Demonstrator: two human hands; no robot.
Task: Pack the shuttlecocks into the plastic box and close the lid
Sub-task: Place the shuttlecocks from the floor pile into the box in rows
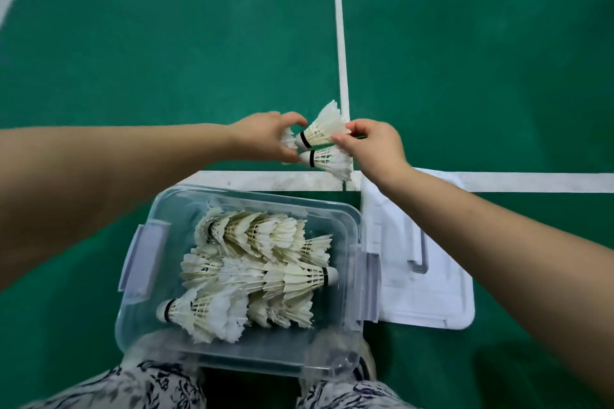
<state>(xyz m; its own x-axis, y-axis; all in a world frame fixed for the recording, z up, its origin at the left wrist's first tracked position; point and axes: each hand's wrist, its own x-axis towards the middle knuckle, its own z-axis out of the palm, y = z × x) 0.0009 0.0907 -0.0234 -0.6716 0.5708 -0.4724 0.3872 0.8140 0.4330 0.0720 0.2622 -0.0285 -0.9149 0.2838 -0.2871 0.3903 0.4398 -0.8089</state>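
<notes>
Bare forearms (116, 159) lead to the person's left hand (265, 136) and right hand (372, 146), both uncovered. The person wears a pale, off-white garment (156, 385) printed with dark, navy-black brushstroke-like patterns, visible at lower left and lower right of the view.

Lid (428, 295) partly behind right forearm (481, 226); left hand's (262, 136) shuttlecock (287, 140) mostly behind its fingers (294, 118).

clear glossy plastic box (335, 355), feathered shuttlecocks (252, 262)
</notes>
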